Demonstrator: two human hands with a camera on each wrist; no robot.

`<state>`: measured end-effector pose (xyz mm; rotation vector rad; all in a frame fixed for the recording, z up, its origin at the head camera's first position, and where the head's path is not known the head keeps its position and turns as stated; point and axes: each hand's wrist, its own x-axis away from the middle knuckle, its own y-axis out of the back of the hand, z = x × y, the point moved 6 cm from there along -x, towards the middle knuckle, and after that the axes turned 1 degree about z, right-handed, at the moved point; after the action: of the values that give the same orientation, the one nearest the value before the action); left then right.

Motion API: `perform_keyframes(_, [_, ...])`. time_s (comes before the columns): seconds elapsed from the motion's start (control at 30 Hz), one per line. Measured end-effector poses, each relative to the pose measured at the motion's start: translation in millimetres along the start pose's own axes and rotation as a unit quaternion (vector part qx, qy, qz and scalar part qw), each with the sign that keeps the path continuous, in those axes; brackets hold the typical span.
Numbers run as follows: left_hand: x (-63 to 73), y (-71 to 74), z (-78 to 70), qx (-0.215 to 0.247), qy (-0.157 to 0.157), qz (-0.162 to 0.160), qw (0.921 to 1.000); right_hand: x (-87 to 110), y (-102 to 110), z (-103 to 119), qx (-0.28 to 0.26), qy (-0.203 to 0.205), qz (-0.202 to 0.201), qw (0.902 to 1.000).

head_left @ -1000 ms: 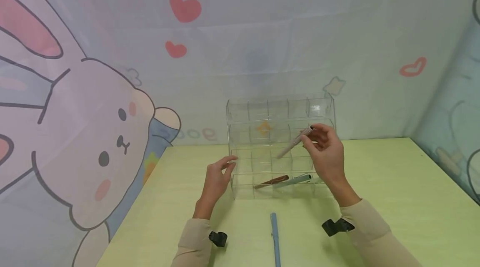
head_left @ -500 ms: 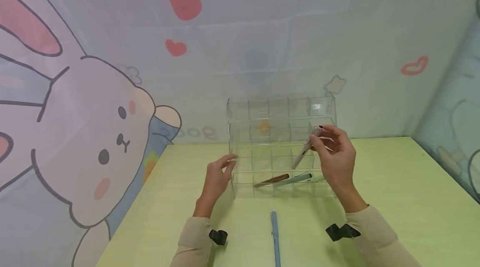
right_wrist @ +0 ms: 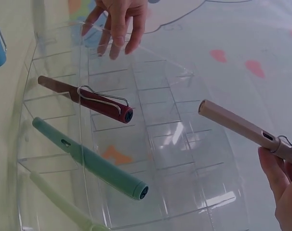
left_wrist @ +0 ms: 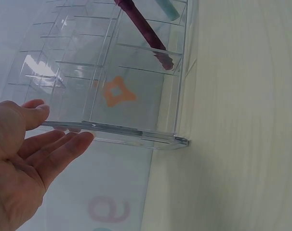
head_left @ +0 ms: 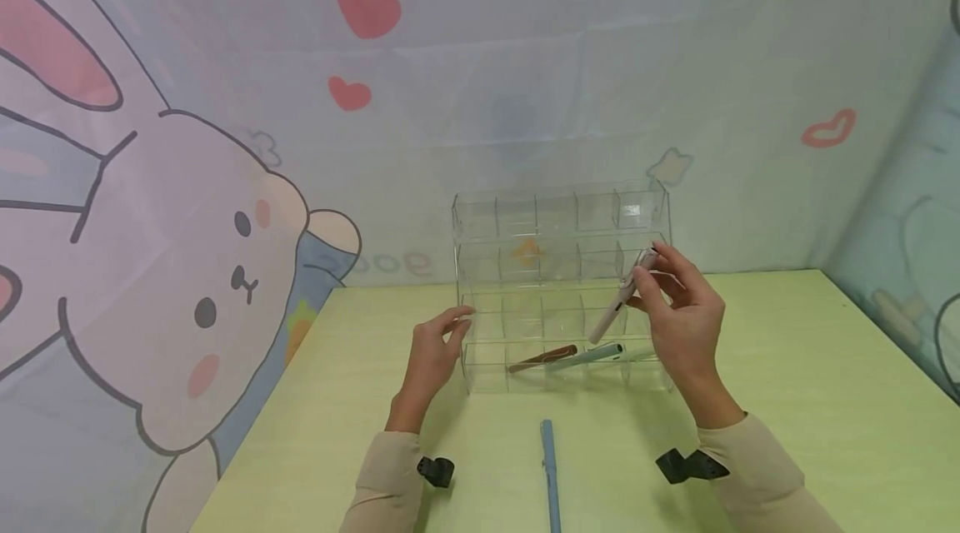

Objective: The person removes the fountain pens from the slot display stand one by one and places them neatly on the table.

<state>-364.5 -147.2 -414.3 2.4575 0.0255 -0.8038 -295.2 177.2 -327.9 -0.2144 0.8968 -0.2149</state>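
A clear acrylic tiered organizer (head_left: pixel 456 266) with divided compartments stands upright on the table. Its left side wall is pinched between the thumb and fingers of my left hand (head_left: pixel 433 354), as the left wrist view (left_wrist: pixel 25 154) also shows. My right hand (head_left: pixel 688 321) grips a pale pinkish pen (head_left: pixel 617 308) near its clip end, slanted in front of the organizer's right part. In the lowest tier lean a dark red pen (right_wrist: pixel 105 106), a teal green pen (right_wrist: pixel 95 166) and a pale yellow-green pen (right_wrist: pixel 59 202). The pale one is partly hidden in the head view.
A blue pen (head_left: pixel 551 475) lies on the yellow-green table (head_left: pixel 810 366), in front of the organizer. Behind it hangs a printed cloth backdrop (head_left: pixel 525 58). A small black camera (head_left: pixel 435 472) is fixed at the left sleeve, another (head_left: pixel 690 465) at the right.
My right hand has carried the pinkish pen to the right, and its lower tip has dropped, so the pen stands steeper. My left hand stays at the organizer's side.
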Motion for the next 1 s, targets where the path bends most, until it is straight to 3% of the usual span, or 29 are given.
perform_keyframes(0.47, [-0.2,0.6,0.1,0.003,-0.001,-0.002,1.0,0.3,-1.9,1.2,-0.007,-0.018,0.039,0.9991])
perform_keyframes(0.8, [-0.4,0.9,-1.3,0.001,-0.002,-0.002,1.0,0.7,-2.5,3.8,0.048,-0.063,0.044,0.9959])
perform_keyframes(1.0, [0.2,0.4,0.3,0.004,0.0,-0.002,1.0,1.2,-2.3,2.9,0.053,-0.078,0.057,0.9939])
